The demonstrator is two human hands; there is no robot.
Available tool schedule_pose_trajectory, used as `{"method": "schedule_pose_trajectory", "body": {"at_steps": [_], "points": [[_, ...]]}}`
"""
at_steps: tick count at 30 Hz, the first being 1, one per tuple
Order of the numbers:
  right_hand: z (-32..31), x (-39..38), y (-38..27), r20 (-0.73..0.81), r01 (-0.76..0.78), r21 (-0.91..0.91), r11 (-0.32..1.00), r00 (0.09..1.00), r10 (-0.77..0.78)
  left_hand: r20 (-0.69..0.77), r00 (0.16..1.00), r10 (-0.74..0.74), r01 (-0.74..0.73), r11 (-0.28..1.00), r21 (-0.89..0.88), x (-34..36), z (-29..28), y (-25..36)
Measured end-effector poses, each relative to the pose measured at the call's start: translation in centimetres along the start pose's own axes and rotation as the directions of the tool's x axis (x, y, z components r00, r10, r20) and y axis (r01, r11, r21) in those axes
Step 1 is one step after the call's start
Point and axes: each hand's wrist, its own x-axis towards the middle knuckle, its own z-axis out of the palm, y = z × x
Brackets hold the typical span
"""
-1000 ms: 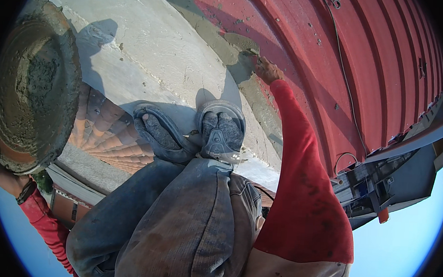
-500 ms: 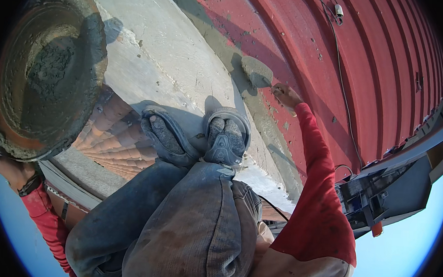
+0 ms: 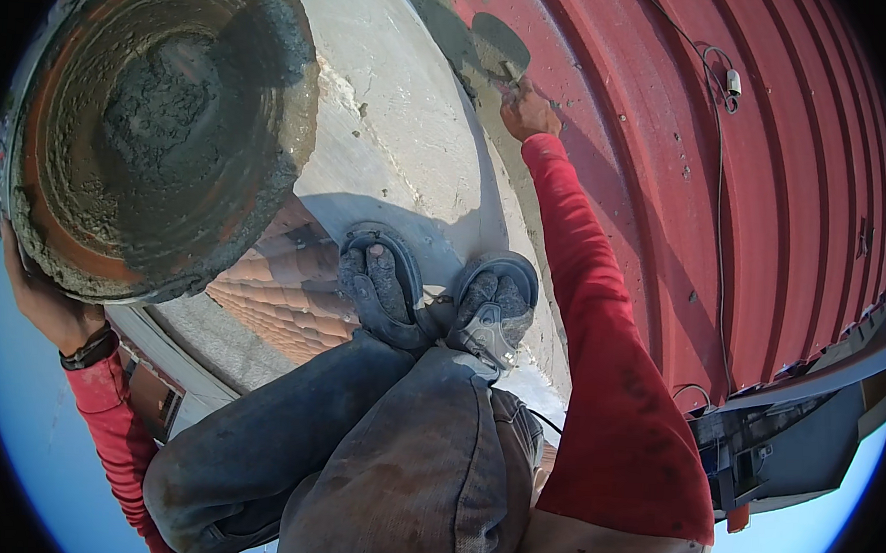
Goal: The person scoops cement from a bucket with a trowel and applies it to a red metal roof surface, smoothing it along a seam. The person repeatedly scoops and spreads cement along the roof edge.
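Trowel [image 3: 502, 45] clamped in right hand [image 3: 530, 113], arm stretched forward over red roofing [image 3: 660, 153]; left hand [image 3: 51, 304], out sideways, grips mortar basin [image 3: 112, 281] by edge.

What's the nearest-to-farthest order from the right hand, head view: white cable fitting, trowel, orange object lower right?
From the right hand:
1. Trowel: in its grip, blade ahead.
2. White cable fitting: to its right, on the red roof.
3. Orange object: far lower right, beyond the roof.
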Motion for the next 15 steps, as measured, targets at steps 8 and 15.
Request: {"method": "schedule_pose_trajectory", "body": {"at_steps": [8, 15], "points": [[1.6, 6.6, 3.4, 0.298, 0.068, -0.157, 0.985, 0.954, -0.018, -0.031, 1.000, -0.001, 0.002, 1.000, 0.006, 0.9, 0.1, -0.4], [-0.9, -4.6, 10.2, 0.430, 0.004, -0.251, 0.968, 0.896, 0.108, -0.036, 0.994, 0.106, -0.097, 0.977, 0.191, 0.9, -0.4, -1.1]]}}
